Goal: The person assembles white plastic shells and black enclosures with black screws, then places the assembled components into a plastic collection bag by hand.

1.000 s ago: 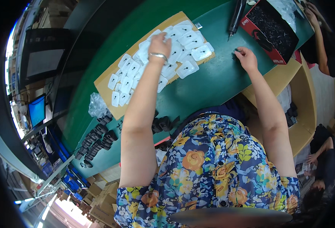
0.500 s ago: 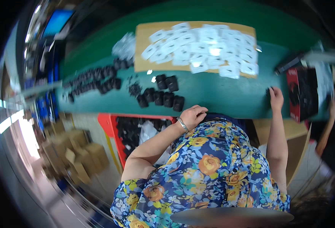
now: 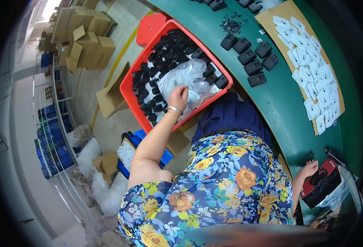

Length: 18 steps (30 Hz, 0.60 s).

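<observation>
While the left grip [image 3: 178, 98] hangs at the near edge of a crumpled clear bag [image 3: 194, 71] inside the red bin [image 3: 131, 98], look at the lie of things: the bag stretches away ahead and to the right of those fingers, its longer spread slanting off to the right. Loose black parts [image 3: 171, 46] are heaped ahead and to the left of that grip, pointing every which way, no single axis among them. Those left fingers are curled in close; whether they're pinching anything, or even touching the bag, I can't tell. And the nearer hand to it all? Left, clearly! Over at the counter [image 3: 274, 103], the right grip [image 3: 310, 168] is well apart, fingers bunched, hold unclear, with small dark bits [image 3: 310, 154] just beyond its fingertips and a red box [image 3: 321, 184] right beside it.
</observation>
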{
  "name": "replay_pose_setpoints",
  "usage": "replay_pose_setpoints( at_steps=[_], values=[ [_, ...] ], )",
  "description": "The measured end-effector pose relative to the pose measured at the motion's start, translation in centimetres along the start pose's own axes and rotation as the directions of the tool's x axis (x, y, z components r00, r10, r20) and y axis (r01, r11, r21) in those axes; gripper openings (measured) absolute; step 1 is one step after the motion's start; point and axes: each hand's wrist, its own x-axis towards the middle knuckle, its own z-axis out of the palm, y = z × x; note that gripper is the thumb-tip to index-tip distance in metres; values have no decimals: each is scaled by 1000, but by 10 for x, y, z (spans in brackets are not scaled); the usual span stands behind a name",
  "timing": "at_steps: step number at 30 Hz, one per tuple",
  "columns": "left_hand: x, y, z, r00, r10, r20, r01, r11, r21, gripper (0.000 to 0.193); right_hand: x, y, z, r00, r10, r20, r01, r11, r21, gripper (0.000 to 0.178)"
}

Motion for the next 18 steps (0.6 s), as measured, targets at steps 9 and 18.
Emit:
replay_pose_setpoints(
  at_steps=[9,18],
  values=[
    [27,-30,86,871,14,492,-81,990,116,28,-64,-110,103,897,-254,361,240,967,85,21],
    [24,1,72,550,-175,817,-515,698,497,73,-297,-165,288,70,-264,962,726,675,132,79]
  ],
)
